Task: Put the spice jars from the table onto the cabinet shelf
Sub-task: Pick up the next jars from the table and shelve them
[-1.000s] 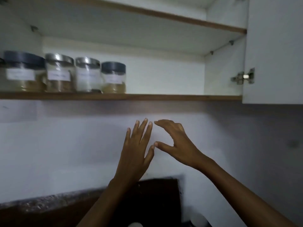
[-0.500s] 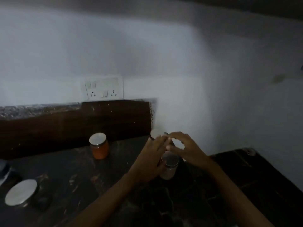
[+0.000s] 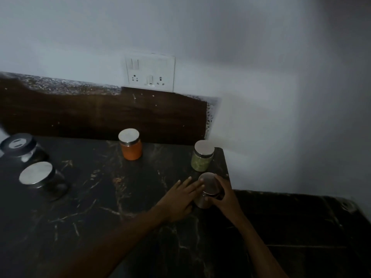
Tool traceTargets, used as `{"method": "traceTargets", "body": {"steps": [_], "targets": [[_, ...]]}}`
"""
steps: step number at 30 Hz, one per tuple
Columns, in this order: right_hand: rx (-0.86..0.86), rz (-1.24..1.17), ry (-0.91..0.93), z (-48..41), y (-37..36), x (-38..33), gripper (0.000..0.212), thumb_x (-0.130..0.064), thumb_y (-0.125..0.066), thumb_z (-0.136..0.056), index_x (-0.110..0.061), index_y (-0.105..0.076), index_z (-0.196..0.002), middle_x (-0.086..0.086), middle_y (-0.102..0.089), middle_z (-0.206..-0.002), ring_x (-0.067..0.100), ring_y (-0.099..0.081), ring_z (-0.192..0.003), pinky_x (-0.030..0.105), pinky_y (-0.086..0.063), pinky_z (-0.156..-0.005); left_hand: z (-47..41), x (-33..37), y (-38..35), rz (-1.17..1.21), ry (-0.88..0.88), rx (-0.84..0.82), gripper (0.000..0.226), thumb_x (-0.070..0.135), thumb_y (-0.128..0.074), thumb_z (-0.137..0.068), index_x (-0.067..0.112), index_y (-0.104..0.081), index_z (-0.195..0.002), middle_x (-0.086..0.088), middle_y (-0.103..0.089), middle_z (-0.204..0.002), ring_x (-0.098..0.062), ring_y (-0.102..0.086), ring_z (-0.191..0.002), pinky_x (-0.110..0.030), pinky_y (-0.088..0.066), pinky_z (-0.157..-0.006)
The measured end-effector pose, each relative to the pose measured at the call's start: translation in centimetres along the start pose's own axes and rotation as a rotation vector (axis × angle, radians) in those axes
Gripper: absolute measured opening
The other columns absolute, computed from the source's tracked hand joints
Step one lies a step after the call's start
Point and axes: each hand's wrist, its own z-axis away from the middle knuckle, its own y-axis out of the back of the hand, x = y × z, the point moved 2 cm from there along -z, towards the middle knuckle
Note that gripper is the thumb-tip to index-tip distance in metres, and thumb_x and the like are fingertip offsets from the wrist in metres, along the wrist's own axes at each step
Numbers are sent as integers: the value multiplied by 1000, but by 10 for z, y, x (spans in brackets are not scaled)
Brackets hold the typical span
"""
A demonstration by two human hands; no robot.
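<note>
Both hands have come down from beneath the cabinet shelf to the table [image 3: 100, 217]. Right hand [image 3: 226, 199]: grip curled round the steel-lidded jar [image 3: 207, 189], contents unclear. Left hand [image 3: 178, 199]: fingers straight, touching the jar's side. Just behind stands the green-filled jar [image 3: 201, 160]; farther left, the orange-filled jar [image 3: 131, 150].

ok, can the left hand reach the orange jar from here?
Probably yes. The left hand rests with straight fingers against the near jar, which the right hand grips. The orange jar stands further back and left, with only bare counter between.
</note>
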Motion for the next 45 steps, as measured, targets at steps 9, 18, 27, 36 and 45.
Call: {"method": "traceTargets", "body": {"steps": [9, 18, 27, 36, 45], "targets": [[-63, -112, -26, -1, 11, -24, 48, -35, -68, -80, -29, -51, -125, 1, -52, -132, 7, -48, -111, 30, -40, -98, 28, -7, 21, 191, 67, 95, 106, 33, -66, -82, 36, 23, -139, 17, 33, -146, -9, 21, -140, -39, 1, -117], [-293, -286, -17, 68, -8, -101, 32, -52, -59, -71, -45, -58, -102, -14, -60, -104, 4, -64, -90, 15, -53, -61, 122, 16, 46, 638, -51, 165, 131, 47, -80, -66, 40, 27, -141, 25, 25, -151, 1, 11, -143, -31, -14, -117], [-450, -347, -82, 99, -57, -127, 41, -56, -57, -75, -52, -45, -114, -14, -51, -119, 5, -60, -101, 17, -53, -68, 187, 2, 46, 686, 7, 278, 128, 39, -84, -62, 42, 14, -145, 23, 12, -151, 8, -12, -137, -16, -37, -106], [-655, -5, 86, 124, -66, -137, 136, -35, -88, -51, -67, 19, -128, -18, 8, -155, 16, -22, -140, 50, -26, -113, 208, -17, 52, 786, 42, 288, 126, 45, -82, -60, 41, 11, -145, 29, 6, -149, 7, -20, -135, -11, -34, -105], [-602, 122, 212, 118, -80, -157, 128, -32, -87, -55, -68, 12, -127, -48, 6, -132, 3, -14, -135, 29, -27, -110, 210, -32, 61, 701, -6, 204, 133, 55, -83, -56, 53, 22, -139, 29, 28, -148, 10, 13, -139, -17, -15, -106]]}}
